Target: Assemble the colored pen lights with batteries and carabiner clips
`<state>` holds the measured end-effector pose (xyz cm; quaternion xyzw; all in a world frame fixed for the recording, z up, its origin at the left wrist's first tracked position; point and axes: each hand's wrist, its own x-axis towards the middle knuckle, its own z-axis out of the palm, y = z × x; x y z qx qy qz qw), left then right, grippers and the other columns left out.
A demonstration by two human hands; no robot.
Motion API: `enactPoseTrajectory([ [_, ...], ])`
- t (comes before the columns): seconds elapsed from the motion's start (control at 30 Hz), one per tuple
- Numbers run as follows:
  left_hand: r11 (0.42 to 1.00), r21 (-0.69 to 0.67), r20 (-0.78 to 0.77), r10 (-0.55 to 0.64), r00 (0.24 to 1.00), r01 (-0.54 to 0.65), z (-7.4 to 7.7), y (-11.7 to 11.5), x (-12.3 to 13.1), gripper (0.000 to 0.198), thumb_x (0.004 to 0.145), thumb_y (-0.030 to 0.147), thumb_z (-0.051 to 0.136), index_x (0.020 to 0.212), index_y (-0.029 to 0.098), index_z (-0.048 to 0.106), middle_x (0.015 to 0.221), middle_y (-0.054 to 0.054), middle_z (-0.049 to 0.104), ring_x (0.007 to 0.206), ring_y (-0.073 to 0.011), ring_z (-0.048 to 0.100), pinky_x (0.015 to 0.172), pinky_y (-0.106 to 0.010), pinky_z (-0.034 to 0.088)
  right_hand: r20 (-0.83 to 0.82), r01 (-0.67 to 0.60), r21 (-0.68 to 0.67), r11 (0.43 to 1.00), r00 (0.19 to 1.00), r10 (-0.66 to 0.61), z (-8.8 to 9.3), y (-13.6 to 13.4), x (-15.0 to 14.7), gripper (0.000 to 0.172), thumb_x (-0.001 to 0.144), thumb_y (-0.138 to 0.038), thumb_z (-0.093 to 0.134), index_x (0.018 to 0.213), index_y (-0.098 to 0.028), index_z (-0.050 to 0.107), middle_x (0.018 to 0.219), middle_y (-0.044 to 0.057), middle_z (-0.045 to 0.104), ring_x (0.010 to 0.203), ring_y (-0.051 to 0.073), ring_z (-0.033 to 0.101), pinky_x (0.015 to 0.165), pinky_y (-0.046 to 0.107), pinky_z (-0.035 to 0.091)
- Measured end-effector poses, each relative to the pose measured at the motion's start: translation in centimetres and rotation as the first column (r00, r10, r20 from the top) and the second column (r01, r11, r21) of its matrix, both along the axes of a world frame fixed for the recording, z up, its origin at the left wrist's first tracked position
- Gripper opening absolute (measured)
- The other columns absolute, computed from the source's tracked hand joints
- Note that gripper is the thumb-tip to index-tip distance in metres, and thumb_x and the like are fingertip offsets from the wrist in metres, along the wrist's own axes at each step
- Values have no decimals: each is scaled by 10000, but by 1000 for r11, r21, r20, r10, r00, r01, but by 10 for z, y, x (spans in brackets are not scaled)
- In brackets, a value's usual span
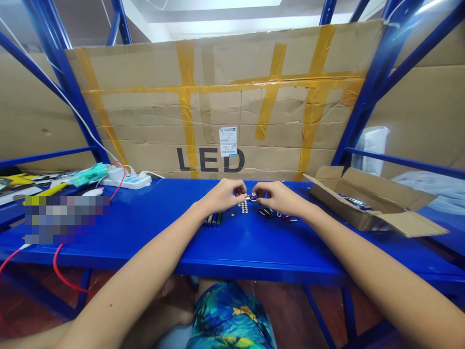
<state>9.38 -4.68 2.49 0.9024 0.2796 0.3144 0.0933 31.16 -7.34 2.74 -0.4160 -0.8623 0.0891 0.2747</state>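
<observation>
My left hand (223, 195) and my right hand (278, 198) meet over the blue shelf top (152, 232), fingers pinched together on one small metal part (250, 197) held between them. Just below the hands lies a cluster of small silver button cells (243, 207). Under my left wrist lie several thin dark sticks (213, 219). Coloured keyring clips (271, 213) lie under my right hand.
An open cardboard box (366, 198) sits at the right. A white power strip (127, 180) with a red wire and clutter lies at the left. A taped cardboard sheet marked LED (218, 111) stands behind. Blue rack posts frame both sides.
</observation>
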Motion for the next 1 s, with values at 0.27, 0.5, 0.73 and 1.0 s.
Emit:
enactPoseTrajectory([
  [0.27, 989, 139, -7, -56, 998, 56, -2, -8, 8, 115, 860, 168, 550, 921, 161, 647, 846, -28, 686, 772, -125, 612, 730, -264, 462, -83, -49, -10, 999, 995, 48, -1, -5, -8, 146, 800, -153, 558, 897, -182, 664, 807, 23, 686, 728, 157, 602, 696, 287, 452],
  [0.5, 983, 183, -38, -25, 999, 32, 3, -13, 6, 158, 882, 195, 511, 953, 155, 647, 893, -56, 677, 823, -149, 606, 754, -282, 446, -162, -49, 10, 999, 986, 50, -4, 1, -6, 136, 794, -196, 578, 893, -187, 671, 884, 38, 703, 775, 168, 605, 734, 318, 476],
  [0.73, 1000, 21, -405, -2, 914, 11, 10, -6, -18, 165, 779, 216, 588, 869, 215, 727, 859, -41, 674, 919, -219, 513, 849, -336, 382, -144, -21, 39, 999, 989, 27, -6, 6, -2, 133, 797, -153, 563, 870, -197, 665, 899, 24, 699, 792, 159, 605, 742, 310, 470],
  [1.0, 998, -46, -535, 2, 845, -31, 0, -1, -19, 142, 774, 219, 632, 840, 236, 756, 852, -63, 629, 950, -231, 454, 873, -325, 352, -97, -23, -33, 999, 995, 20, -5, 2, -6, 128, 794, -162, 565, 877, -197, 657, 858, 24, 690, 787, 166, 612, 720, 302, 465],
])
